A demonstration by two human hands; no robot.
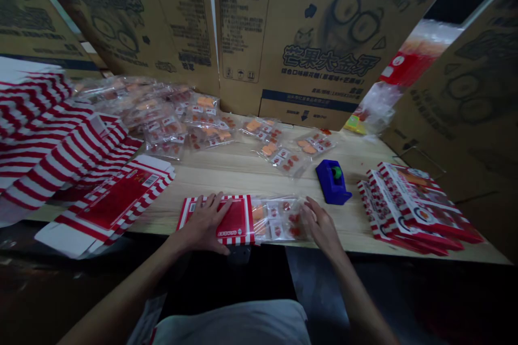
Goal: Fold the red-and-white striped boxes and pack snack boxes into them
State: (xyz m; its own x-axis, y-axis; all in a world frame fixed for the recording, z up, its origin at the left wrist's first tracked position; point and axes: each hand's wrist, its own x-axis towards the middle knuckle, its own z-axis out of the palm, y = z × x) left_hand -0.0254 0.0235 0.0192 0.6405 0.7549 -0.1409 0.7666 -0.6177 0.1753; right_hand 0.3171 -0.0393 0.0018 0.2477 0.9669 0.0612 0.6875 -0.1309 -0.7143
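My left hand holds a red-and-white striped box, its fingers over the top and its thumb at the near edge. A clear plastic candy packet sticks out of the box's right end; its left part is hidden inside. Orange and reddish pieces show through the film. My right hand grips the right end of this packet, its fingertips partly hidden. Several similar packets lie just beyond the box.
A blue tape dispenser stands right of centre. Filled striped boxes are stacked at the right. Striped cartons are piled at the left, with a heap of packets behind. Large brown cardboard boxes wall off the table's back.
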